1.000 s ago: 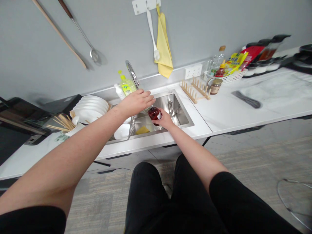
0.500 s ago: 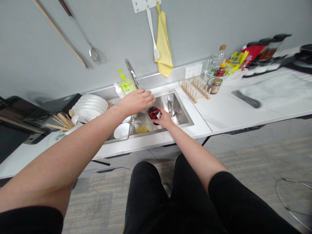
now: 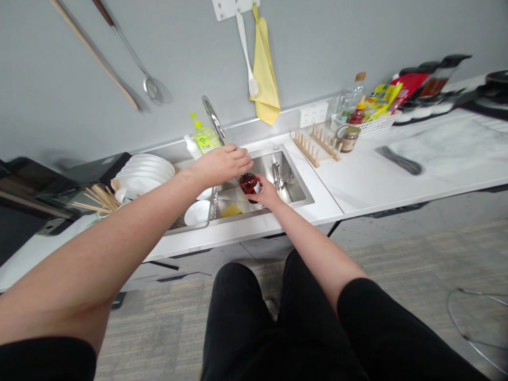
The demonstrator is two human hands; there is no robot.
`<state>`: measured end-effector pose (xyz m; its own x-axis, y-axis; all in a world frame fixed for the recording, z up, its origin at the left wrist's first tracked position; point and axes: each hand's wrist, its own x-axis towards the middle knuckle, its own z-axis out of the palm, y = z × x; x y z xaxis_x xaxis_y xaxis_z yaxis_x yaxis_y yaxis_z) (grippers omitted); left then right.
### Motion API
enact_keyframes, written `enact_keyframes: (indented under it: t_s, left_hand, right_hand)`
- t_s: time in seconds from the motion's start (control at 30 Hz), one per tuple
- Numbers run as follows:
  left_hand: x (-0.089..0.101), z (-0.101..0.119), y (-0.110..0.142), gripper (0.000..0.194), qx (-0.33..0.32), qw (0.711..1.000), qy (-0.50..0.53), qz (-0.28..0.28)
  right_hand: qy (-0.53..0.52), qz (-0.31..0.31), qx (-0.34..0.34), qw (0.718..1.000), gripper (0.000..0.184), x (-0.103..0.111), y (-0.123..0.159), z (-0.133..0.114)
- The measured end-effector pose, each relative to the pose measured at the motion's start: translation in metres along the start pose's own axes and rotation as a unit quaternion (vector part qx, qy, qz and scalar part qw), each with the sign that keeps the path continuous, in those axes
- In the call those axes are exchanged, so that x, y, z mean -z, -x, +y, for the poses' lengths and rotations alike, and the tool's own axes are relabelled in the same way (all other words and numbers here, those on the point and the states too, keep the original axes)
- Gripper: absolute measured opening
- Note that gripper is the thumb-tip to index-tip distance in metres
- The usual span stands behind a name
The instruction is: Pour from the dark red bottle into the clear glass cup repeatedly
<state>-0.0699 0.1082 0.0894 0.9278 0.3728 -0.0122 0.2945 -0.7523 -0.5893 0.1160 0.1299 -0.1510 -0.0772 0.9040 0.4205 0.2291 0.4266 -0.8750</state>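
Gripping a red bottle (image 3: pixel 248 184), right hand (image 3: pixel 266 193) over the sink (image 3: pixel 265 168), left hand (image 3: pixel 220 165) open beside the faucet (image 3: pixel 212 117).

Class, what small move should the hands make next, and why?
Probably lower the left hand onto the top of the red bottle: the right hand grips it over the sink, and the open left hand hovers beside it.

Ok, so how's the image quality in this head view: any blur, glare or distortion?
In the head view, the wide lens tilts and bows the counter, the faucet shows bright glare, the ladle casts a soft shadow on the wall, and the dark items at far right look blurred.
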Motion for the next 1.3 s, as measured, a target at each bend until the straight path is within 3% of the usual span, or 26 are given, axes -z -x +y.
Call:
enact_keyframes:
  t_s: [0.2,0.43,0.67,0.87,1.3]
  left_hand:
    - [0.0007,0.002,0.0003,0.057,-0.003,1.0,-0.008,-0.02]
    - [0.0002,0.0021,-0.0004,0.052,0.044,0.995,0.09,-0.013]
    - [-0.0052,-0.0004,0.0009,0.048,0.036,0.992,0.117,0.033]
    - [-0.0009,0.001,-0.0001,0.051,0.04,0.993,0.11,-0.017]
    - [0.0002,0.0007,0.0002,0.055,0.038,0.992,0.116,-0.029]
  right_hand:
    - [-0.008,-0.002,-0.002,1.0,0.09,-0.0004,-0.0001,0.0019]
    - [-0.007,-0.003,-0.001,1.0,0.091,0.0008,0.0007,-0.0002]
    - [-0.003,-0.005,-0.007,1.0,0.09,0.0026,0.0013,-0.005]
    - [-0.012,-0.006,-0.002,1.0,0.091,0.0018,0.0007,-0.0056]
    - [-0.012,-0.006,-0.005,1.0,0.091,0.002,0.0011,-0.0043]
